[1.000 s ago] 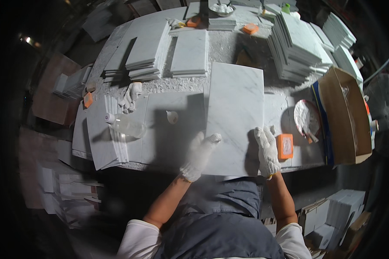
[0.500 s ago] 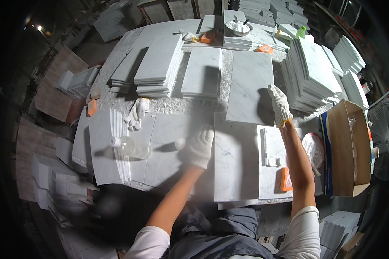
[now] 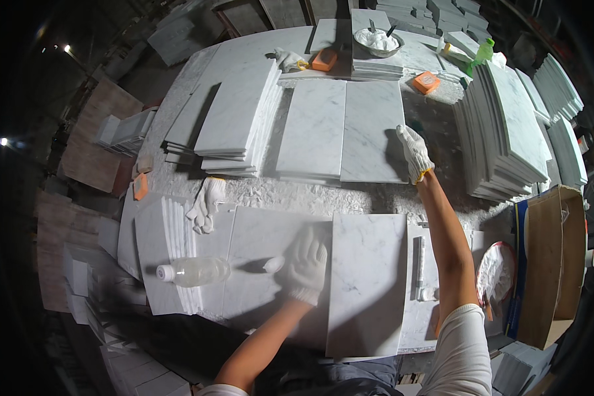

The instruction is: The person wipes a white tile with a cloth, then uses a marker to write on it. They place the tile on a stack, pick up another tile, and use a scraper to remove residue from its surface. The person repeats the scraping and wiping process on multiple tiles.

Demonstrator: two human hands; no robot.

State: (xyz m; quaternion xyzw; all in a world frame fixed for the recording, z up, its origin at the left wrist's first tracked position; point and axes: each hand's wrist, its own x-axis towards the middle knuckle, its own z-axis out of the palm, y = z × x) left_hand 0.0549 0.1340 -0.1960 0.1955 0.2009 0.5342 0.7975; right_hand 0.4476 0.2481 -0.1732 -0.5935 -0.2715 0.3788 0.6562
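My right hand, in a white knit glove with a yellow cuff, grips the right edge of a white marble tile. That tile lies flush beside another marble tile on its left. Lower down, my gloved left hand is slightly blurred, fingers stretched out and palm down over a pale slab. Nothing shows in it. Right of it lies a single marble tile, partly shadowed. A small white lump sits left of my left hand.
A clear bottle lies on its side at left, near loose gloves. Tile stacks flank the work surface. A bowl of white paste and orange blocks stand at the back. A cardboard box is at right.
The tile in my right hand has moved away from me and now lies alongside the other tile. My left hand stays near the front slab. The whole view has shifted.
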